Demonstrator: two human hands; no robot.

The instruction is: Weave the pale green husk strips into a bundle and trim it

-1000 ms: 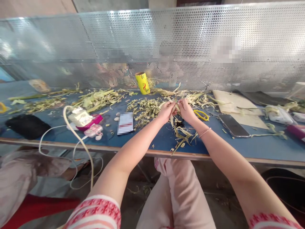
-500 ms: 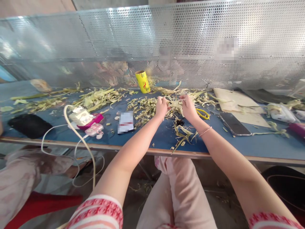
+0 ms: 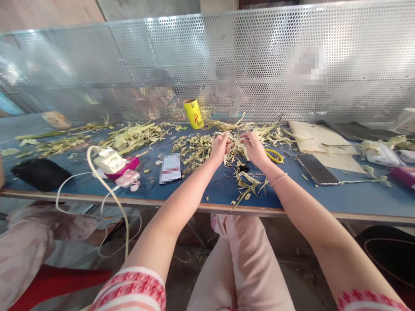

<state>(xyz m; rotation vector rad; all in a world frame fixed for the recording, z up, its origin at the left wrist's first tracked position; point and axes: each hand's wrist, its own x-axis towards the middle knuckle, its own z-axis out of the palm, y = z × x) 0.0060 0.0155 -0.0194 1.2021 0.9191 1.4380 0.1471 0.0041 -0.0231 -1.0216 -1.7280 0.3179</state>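
Above the middle of the blue table, my left hand [image 3: 220, 149] and my right hand [image 3: 253, 149] face each other with a small gap between them. Each has its fingers curled into a pinch around a pale, dry plant strip [image 3: 238, 141]; the fingertips partly hide it, and against the litter behind its ends are hard to make out. Below and behind both hands lies a pile of curled, yellow-green plant strips [image 3: 199, 146]. A yellow band or loop [image 3: 275, 156] lies beside my right hand, and a small black item [image 3: 242, 167] is just below the hands.
A yellow roll [image 3: 193, 114] stands near the perforated metal screen [image 3: 129, 65]. To the left are a card [image 3: 170, 167], a charger with a cable [image 3: 112, 160], a black pouch [image 3: 40, 172] and more plant strips [image 3: 136, 136]. A phone [image 3: 317, 169] and cardboard [image 3: 324, 142] lie on the right.
Both hands remain over the pile, with fingers slightly shifted. The pale strip that was stretched plainly between them shows less clearly now. The view has tilted slightly.
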